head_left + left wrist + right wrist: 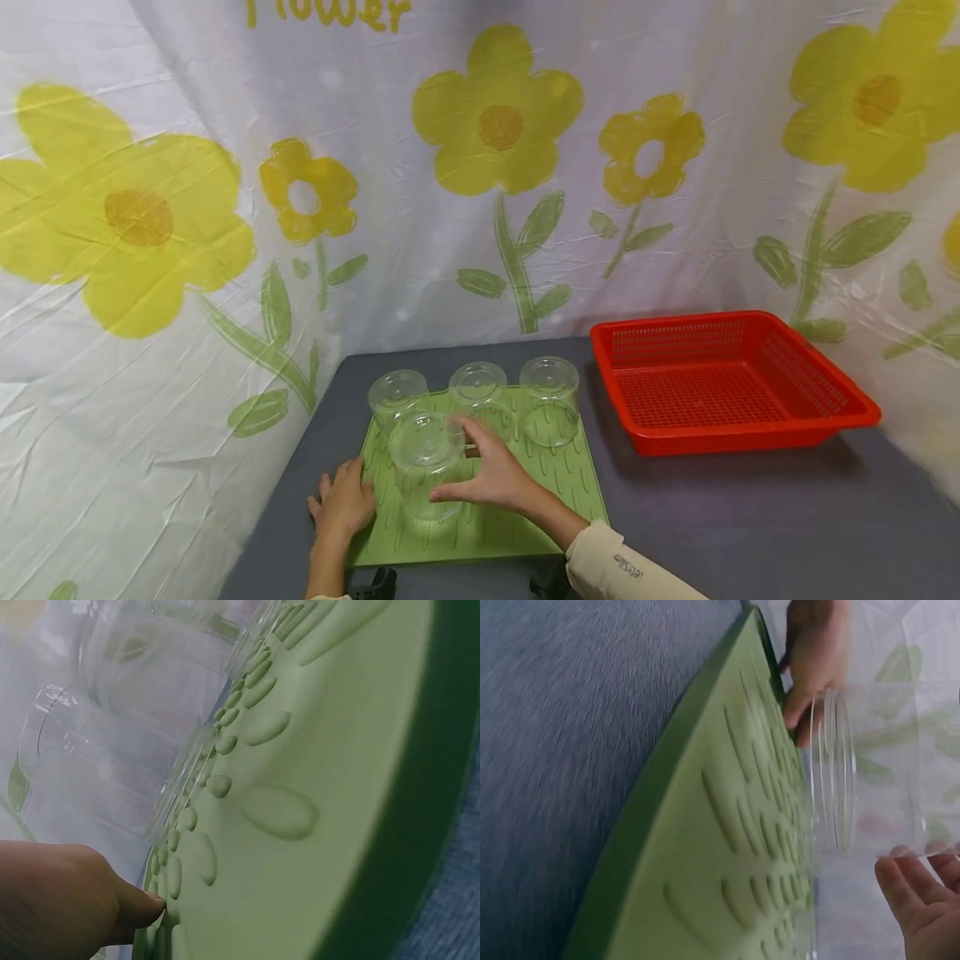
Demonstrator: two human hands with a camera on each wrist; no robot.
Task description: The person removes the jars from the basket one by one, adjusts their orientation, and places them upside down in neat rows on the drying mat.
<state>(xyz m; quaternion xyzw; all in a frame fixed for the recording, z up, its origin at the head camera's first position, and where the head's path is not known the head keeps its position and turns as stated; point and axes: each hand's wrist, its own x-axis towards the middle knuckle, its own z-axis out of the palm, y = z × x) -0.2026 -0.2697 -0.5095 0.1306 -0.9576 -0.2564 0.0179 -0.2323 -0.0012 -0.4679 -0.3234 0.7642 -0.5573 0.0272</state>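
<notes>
In the head view, a clear plastic jar (420, 483) stands upside down toward the front of the green ridged mat (517, 525), its threaded mouth downward. My right hand (495, 471) is at its right side, thumb extended across the front and fingers reaching toward the back. The right wrist view shows fingertips (904, 859) right at the wall of this jar (885, 765). My left hand (345, 500) rests at the mat's left edge. In the left wrist view, one fingertip (154, 904) touches the mat edge.
Behind the front jar, more upturned clear jars stand in a row: a left jar (397, 396), a middle jar (480, 392) and a right jar (550, 400). A red plastic basket (750, 433) sits at the right on the grey tabletop (720, 533). A flower-printed curtain (390, 183) hangs behind.
</notes>
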